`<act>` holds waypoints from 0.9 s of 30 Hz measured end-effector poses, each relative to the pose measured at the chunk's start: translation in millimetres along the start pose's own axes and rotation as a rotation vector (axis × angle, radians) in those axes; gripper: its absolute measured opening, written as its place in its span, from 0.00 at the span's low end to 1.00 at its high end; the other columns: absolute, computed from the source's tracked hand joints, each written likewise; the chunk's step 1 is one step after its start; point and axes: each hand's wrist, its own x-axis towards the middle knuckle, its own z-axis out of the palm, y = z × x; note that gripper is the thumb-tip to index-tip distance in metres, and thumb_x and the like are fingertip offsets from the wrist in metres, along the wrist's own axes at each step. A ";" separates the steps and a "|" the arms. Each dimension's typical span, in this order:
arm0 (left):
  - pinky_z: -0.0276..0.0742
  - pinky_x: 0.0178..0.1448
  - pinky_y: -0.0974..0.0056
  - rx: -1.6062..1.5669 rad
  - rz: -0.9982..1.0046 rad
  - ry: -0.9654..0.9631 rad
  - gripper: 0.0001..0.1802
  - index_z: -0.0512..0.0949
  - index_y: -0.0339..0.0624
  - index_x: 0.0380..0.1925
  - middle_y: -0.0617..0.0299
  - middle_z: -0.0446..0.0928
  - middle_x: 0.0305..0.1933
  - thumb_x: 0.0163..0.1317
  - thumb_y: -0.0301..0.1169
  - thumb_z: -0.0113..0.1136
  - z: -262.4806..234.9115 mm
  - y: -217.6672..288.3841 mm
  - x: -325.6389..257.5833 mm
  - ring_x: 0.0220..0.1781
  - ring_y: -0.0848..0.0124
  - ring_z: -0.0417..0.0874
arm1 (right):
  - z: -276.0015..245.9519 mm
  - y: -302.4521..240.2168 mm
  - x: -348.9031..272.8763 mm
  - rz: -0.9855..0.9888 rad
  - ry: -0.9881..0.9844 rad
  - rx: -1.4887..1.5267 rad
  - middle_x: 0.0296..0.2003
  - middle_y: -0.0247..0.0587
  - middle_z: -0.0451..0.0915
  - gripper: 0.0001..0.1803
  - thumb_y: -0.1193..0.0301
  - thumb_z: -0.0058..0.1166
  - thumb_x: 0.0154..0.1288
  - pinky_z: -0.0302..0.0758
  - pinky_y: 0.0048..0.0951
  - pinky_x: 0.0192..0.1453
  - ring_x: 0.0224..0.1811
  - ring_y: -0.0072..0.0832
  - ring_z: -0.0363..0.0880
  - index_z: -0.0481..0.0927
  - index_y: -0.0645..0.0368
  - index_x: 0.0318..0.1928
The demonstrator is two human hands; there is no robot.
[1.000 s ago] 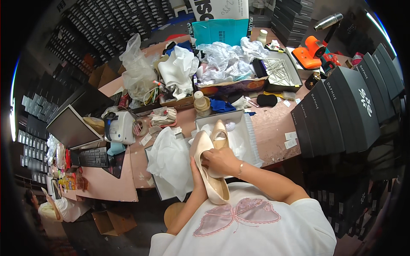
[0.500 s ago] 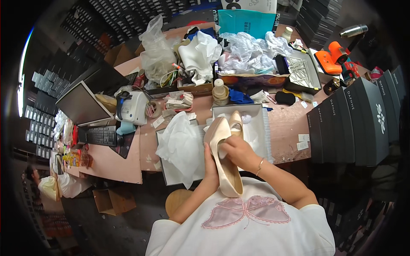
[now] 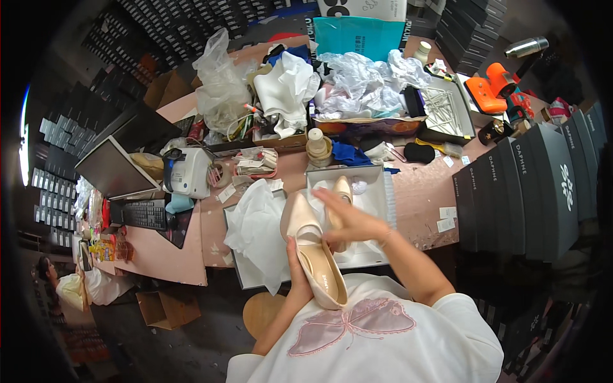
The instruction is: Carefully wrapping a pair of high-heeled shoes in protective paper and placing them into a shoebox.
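Observation:
My left hand [image 3: 297, 276] grips a beige pointed-toe pump [image 3: 304, 220] by its side, toe pointing away from me and the open top facing up. The pale insole shows inside the pump. My right hand [image 3: 350, 223] is beside the toe, fingers stretched out, holding nothing I can see; it partly covers the matching pump [image 3: 343, 186]. That second pump lies in an open white-lined shoe box [image 3: 375, 210] on the table. To the left, crumpled white tissue paper [image 3: 257, 223] rests on a grey box lid [image 3: 242, 271] at the table edge.
Stacked dark shoe boxes [image 3: 543, 185] stand at the right. Behind the open box are a cream bottle [image 3: 317, 150], a blue cloth [image 3: 350, 154] and a carton [image 3: 377, 126] heaped with plastic wrapping. A label printer [image 3: 188, 172], keyboard [image 3: 143, 214] and monitor [image 3: 117, 167] are at the left.
My right hand has come out of the pump's opening, and its fingers have spread. The pump in my left hand has tilted so more of its insole shows. The view has shifted slightly.

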 end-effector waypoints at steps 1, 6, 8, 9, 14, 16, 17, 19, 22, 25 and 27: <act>0.81 0.42 0.63 -0.034 -0.002 0.035 0.43 0.70 0.36 0.51 0.53 0.76 0.42 0.63 0.69 0.34 -1.8 4.5 0.7 0.40 0.63 0.81 | -24.9 24.8 -4.0 0.113 -0.106 0.051 0.61 0.59 0.67 0.37 0.68 0.59 0.56 0.67 0.41 0.64 0.62 0.55 0.67 0.62 0.59 0.67; 0.82 0.39 0.63 -0.097 -0.017 0.005 0.47 0.71 0.33 0.50 0.50 0.76 0.40 0.61 0.71 0.33 -0.7 14.2 8.0 0.36 0.62 0.82 | -15.5 209.0 13.4 0.568 0.083 -0.634 0.44 0.61 0.78 0.20 0.65 0.54 0.61 0.77 0.47 0.49 0.45 0.55 0.79 0.73 0.66 0.49; 0.82 0.40 0.63 -0.161 -0.018 -0.019 0.47 0.70 0.33 0.51 0.49 0.77 0.42 0.60 0.72 0.35 4.4 13.3 6.8 0.36 0.62 0.81 | 5.1 215.9 20.5 0.689 0.164 -0.635 0.50 0.58 0.73 0.22 0.69 0.56 0.58 0.76 0.49 0.48 0.45 0.58 0.78 0.70 0.61 0.53; 0.82 0.41 0.63 -0.225 -0.018 -0.007 0.47 0.71 0.34 0.51 0.49 0.77 0.41 0.59 0.72 0.37 9.7 12.2 4.1 0.37 0.61 0.81 | 6.1 208.2 22.4 0.642 0.205 -0.628 0.50 0.57 0.72 0.22 0.70 0.55 0.57 0.77 0.47 0.47 0.44 0.55 0.79 0.71 0.59 0.53; 0.81 0.48 0.61 -0.132 0.010 -0.027 0.49 0.68 0.35 0.55 0.50 0.75 0.45 0.58 0.74 0.35 -9.1 8.3 6.4 0.43 0.63 0.80 | -29.4 111.7 -2.7 0.272 0.508 -0.372 0.48 0.47 0.69 0.21 0.77 0.56 0.53 0.78 0.36 0.41 0.42 0.40 0.78 0.72 0.55 0.50; 0.81 0.49 0.60 -0.094 -0.007 0.061 0.48 0.67 0.37 0.56 0.51 0.74 0.47 0.58 0.73 0.35 -5.5 5.2 9.2 0.45 0.63 0.80 | -39.4 43.1 -12.1 0.194 0.292 0.024 0.48 0.43 0.69 0.22 0.76 0.58 0.53 0.76 0.29 0.41 0.41 0.32 0.74 0.72 0.55 0.51; 0.81 0.49 0.60 -0.056 -0.028 0.098 0.48 0.67 0.38 0.56 0.51 0.74 0.48 0.59 0.73 0.35 0.0 5.4 10.7 0.46 0.63 0.80 | -34.6 9.3 -17.2 0.079 0.157 0.148 0.49 0.42 0.70 0.24 0.75 0.59 0.52 0.76 0.28 0.41 0.41 0.31 0.74 0.72 0.55 0.52; 0.80 0.51 0.59 0.000 -0.014 0.020 0.46 0.67 0.40 0.57 0.51 0.74 0.50 0.60 0.72 0.34 28.2 8.2 2.6 0.48 0.62 0.80 | -21.6 -39.0 -20.2 -0.143 -0.127 0.153 0.52 0.42 0.71 0.26 0.75 0.60 0.53 0.77 0.28 0.44 0.44 0.34 0.76 0.72 0.55 0.55; 0.77 0.55 0.57 0.058 0.015 -0.025 0.44 0.66 0.43 0.59 0.52 0.72 0.54 0.61 0.71 0.34 37.0 0.4 3.9 0.54 0.61 0.77 | 3.2 -55.8 -28.6 -0.123 -0.054 -0.247 0.49 0.43 0.74 0.22 0.74 0.58 0.53 0.77 0.35 0.47 0.48 0.39 0.78 0.73 0.58 0.52; 0.74 0.60 0.55 0.079 -0.004 -0.060 0.44 0.64 0.45 0.61 0.53 0.70 0.57 0.62 0.70 0.35 38.9 -7.3 4.4 0.59 0.61 0.74 | 14.8 -48.7 -33.2 -0.173 0.118 -0.538 0.45 0.38 0.75 0.19 0.72 0.57 0.54 0.71 0.35 0.48 0.45 0.33 0.77 0.74 0.56 0.49; 0.74 0.59 0.55 0.086 -0.021 -0.089 0.44 0.64 0.45 0.61 0.53 0.70 0.57 0.62 0.70 0.34 39.1 -10.5 6.2 0.59 0.61 0.74 | 18.7 -41.6 -35.1 -0.203 0.229 -0.687 0.44 0.36 0.75 0.19 0.70 0.58 0.53 0.67 0.34 0.49 0.45 0.31 0.76 0.75 0.54 0.47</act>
